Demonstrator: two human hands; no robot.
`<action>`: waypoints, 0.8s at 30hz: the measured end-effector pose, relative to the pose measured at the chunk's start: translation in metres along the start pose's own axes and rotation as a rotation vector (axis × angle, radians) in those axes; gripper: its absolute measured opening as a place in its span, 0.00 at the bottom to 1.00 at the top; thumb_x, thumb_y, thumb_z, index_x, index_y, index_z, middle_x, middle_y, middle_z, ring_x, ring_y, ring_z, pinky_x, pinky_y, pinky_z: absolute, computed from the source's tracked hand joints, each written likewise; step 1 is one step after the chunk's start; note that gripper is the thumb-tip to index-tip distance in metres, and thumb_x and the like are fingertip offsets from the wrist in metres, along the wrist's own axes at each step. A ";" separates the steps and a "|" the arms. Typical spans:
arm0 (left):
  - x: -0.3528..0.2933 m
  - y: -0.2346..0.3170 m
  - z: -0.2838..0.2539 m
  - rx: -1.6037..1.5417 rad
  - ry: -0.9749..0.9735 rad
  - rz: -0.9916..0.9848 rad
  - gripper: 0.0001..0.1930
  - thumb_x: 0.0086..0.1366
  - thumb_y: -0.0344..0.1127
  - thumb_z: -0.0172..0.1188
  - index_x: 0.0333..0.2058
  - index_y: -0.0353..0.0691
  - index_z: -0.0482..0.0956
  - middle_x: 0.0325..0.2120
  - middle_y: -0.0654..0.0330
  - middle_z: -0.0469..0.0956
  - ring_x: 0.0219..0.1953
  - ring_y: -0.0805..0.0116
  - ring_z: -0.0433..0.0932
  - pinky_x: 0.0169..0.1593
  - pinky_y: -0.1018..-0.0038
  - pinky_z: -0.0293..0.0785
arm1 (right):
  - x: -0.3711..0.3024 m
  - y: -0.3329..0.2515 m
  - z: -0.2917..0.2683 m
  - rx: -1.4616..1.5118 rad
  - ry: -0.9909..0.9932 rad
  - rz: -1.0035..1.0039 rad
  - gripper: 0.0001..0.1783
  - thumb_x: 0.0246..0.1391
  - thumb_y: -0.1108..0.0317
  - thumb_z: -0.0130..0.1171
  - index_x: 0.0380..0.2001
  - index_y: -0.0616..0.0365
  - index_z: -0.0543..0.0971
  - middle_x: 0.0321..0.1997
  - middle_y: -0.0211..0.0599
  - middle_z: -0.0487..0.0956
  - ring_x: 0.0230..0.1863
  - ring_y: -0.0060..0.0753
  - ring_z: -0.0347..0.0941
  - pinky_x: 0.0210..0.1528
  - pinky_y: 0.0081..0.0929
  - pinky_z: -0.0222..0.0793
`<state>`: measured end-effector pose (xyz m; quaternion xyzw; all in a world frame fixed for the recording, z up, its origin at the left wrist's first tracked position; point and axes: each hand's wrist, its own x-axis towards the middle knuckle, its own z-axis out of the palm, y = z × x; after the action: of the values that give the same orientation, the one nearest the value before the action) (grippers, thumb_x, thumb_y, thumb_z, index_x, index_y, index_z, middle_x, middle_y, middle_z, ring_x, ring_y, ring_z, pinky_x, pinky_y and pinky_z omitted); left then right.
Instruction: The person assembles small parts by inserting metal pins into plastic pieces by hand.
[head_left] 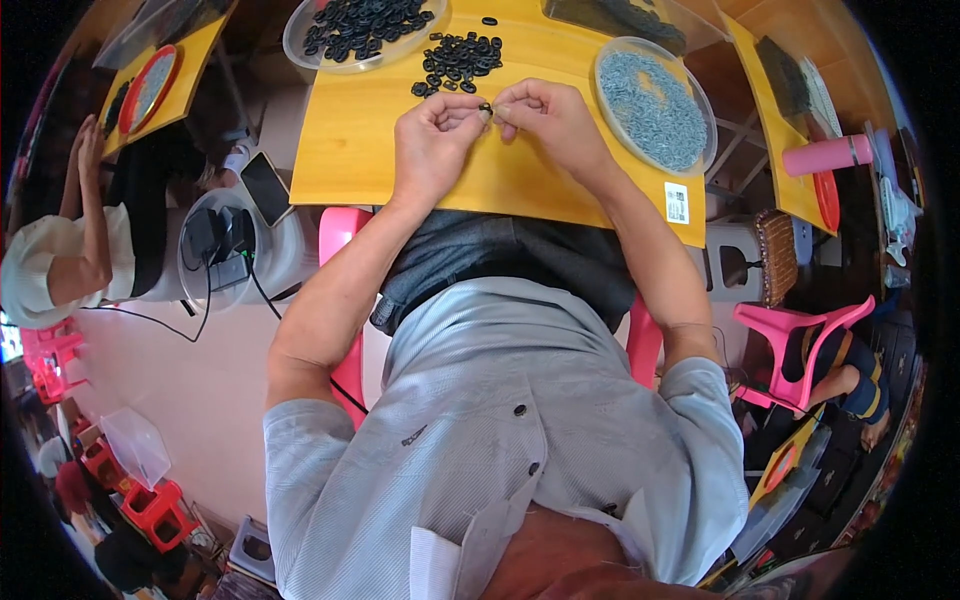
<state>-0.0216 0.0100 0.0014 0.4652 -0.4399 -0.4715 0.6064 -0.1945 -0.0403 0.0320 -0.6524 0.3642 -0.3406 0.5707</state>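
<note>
Over the yellow table (340, 150), my left hand (432, 145) pinches a small black oval piece (486, 107) between thumb and fingertips. My right hand (552, 118) meets it there, its thumb and forefinger pressed together against the piece's right side; anything tiny between them is too small to make out. Just beyond my hands lies a loose pile of black oval pieces (462, 58), some with a hole. More of them fill a clear round tub (292, 40) at the far left. To the right, a clear round tray (708, 140) holds many small grey metal pieces.
A bin of dark pieces (620, 22) stands at the back right. Rightward is another yellow table with a pink bottle (828, 155). At left, a person (75, 250) sits near a stool bearing a phone (265, 188) and black adapters (220, 235) with cables. Pink stools (800, 350) stand around.
</note>
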 end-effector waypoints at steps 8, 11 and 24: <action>0.000 -0.001 0.000 -0.058 -0.019 -0.033 0.08 0.62 0.21 0.63 0.40 0.26 0.80 0.31 0.57 0.83 0.33 0.75 0.83 0.39 0.81 0.78 | -0.004 -0.008 0.003 -0.270 0.054 -0.028 0.07 0.59 0.73 0.60 0.37 0.67 0.80 0.31 0.31 0.81 0.30 0.18 0.76 0.35 0.18 0.72; 0.000 -0.001 0.000 -0.035 -0.032 -0.025 0.08 0.62 0.22 0.63 0.40 0.26 0.80 0.31 0.57 0.83 0.33 0.75 0.83 0.39 0.81 0.78 | -0.006 -0.011 0.003 -0.390 0.070 -0.069 0.07 0.60 0.72 0.59 0.37 0.66 0.80 0.28 0.31 0.81 0.28 0.18 0.76 0.33 0.18 0.71; -0.005 0.000 -0.003 0.248 -0.048 0.054 0.07 0.63 0.24 0.65 0.40 0.29 0.82 0.31 0.61 0.83 0.32 0.79 0.80 0.38 0.82 0.76 | -0.007 -0.013 0.002 -0.402 0.013 0.031 0.09 0.61 0.68 0.58 0.36 0.66 0.80 0.25 0.30 0.79 0.28 0.18 0.75 0.31 0.19 0.70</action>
<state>-0.0197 0.0153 0.0005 0.5131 -0.5215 -0.4081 0.5461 -0.1948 -0.0324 0.0442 -0.7453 0.4385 -0.2561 0.4320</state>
